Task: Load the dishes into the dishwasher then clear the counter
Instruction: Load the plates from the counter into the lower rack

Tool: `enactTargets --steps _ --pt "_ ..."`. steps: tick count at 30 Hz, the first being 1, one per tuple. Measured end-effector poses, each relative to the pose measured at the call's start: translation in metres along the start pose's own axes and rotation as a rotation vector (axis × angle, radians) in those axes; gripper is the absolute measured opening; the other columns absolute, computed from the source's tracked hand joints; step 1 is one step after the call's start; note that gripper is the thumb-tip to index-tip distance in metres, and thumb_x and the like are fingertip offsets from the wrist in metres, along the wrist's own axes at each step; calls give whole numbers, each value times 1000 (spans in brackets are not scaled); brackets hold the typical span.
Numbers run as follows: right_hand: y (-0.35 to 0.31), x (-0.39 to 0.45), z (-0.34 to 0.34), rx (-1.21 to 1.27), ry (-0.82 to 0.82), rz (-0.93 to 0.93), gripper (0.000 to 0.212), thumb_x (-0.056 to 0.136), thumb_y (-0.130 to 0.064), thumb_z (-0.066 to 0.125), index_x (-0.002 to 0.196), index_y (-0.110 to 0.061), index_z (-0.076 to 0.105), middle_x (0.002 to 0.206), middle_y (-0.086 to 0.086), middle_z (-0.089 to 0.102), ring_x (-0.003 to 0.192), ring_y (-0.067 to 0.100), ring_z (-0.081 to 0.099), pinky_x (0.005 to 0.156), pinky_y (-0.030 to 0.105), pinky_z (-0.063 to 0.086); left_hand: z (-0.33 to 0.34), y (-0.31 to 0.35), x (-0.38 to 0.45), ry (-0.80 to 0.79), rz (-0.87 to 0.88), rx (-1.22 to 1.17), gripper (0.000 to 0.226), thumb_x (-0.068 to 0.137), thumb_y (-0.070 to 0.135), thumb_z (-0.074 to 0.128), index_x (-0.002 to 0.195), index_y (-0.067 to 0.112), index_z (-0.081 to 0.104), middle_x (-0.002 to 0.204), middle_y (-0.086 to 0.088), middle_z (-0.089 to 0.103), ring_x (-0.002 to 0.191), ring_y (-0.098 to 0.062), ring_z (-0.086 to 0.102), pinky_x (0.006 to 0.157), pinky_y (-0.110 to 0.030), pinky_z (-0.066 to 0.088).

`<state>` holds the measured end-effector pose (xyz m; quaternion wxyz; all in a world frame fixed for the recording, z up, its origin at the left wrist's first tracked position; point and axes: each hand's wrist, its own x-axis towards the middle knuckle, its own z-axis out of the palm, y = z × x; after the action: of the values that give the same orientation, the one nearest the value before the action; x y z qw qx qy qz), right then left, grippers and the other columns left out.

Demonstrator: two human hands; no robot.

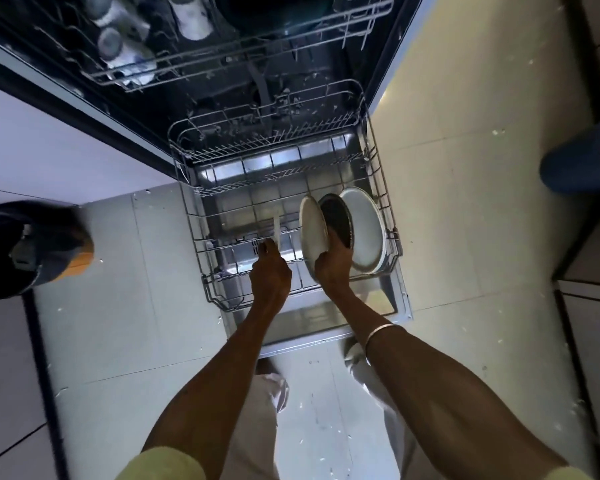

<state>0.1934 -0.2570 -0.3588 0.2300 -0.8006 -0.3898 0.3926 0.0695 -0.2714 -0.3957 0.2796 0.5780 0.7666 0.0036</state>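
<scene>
Dishwasher's lower rack (201,233) is pulled out over the open door below me, and going from the left, my left hand (270,275) reaches into its middle with the fingers curled around a thin pale utensil (276,227) that stands upright. Just to the right, my right hand (333,263) grips the lower edge of a white plate (312,228) standing on edge. Beside it stand a dark dish (336,216) and a large white plate (366,226), at the rack's right end.

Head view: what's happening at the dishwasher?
A person is loading the pulled-out lower rack. The right hand holds a white plate on edge beside a dark dish and a large plate already standing there. The left hand grips something pale at the rack's middle; what it is can't be told.
</scene>
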Motion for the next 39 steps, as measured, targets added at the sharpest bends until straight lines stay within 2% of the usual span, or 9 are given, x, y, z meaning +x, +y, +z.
enactTargets --steps 3,7,10,15,23,29,33,35,39 --pt "16 4 15 53 -75 -88 29 97 -19 55 126 -25 57 124 5 62 120 24 55 109 42 42 11 2 13 -12 -30 28 37 94 4 51 130 8 42 125 -14 55 83 -33 68 64 -43 58" --pt "33 7 18 -6 -96 -31 47 94 -40 49 135 -19 48 129 8 58 121 25 52 107 37 42 19 9 18 -48 -99 46 48 94 8 51 139 11 35 135 -16 50 91 -37 67 72 -46 58" --pt "38 10 14 -70 -231 44 45 94 -19 55 137 -12 44 128 15 57 118 30 54 104 40 45 18 9 9 -49 -108 18 52 95 26 54 141 10 34 138 -14 49 96 -35 67 75 -45 56" --pt "56 8 21 -222 -180 98 38 85 -12 62 120 -2 51 113 20 62 105 38 62 88 47 54 19 0 -24 40 -40 -83 62 88 50 57 136 14 43 134 -7 53 109 -28 62 82 -40 57" --pt "68 -34 4 -378 -93 82 11 84 -10 57 88 -1 63 88 18 69 87 37 66 76 40 54 31 -35 -84 326 324 -160 22 86 0 61 107 5 65 103 -9 65 92 -25 58 79 -40 52" --pt "100 -62 -9 -347 -83 -222 19 96 -10 50 101 -2 67 96 17 71 90 34 67 77 32 49 67 -52 -112 119 530 -196 50 83 -13 62 132 -2 56 131 -18 60 123 -31 57 112 -35 38" --pt "124 -64 3 -415 -177 -470 45 93 4 50 136 -9 54 126 17 65 114 31 63 95 36 50 82 -47 -104 73 531 -100 51 97 3 53 146 6 42 150 -11 43 140 -26 41 112 -45 40" --pt "132 -65 12 -435 -190 -550 49 94 3 48 141 -12 50 135 14 59 120 30 59 98 37 49 85 -44 -96 117 569 -61 59 85 -10 63 141 0 47 147 -17 47 137 -31 44 106 -46 45" --pt "149 -46 28 -466 -129 -673 51 86 5 61 132 -17 60 128 8 65 106 28 68 82 35 56 105 -50 -78 170 579 21 72 63 -18 78 130 -1 59 134 -18 59 126 -34 55 100 -45 50"
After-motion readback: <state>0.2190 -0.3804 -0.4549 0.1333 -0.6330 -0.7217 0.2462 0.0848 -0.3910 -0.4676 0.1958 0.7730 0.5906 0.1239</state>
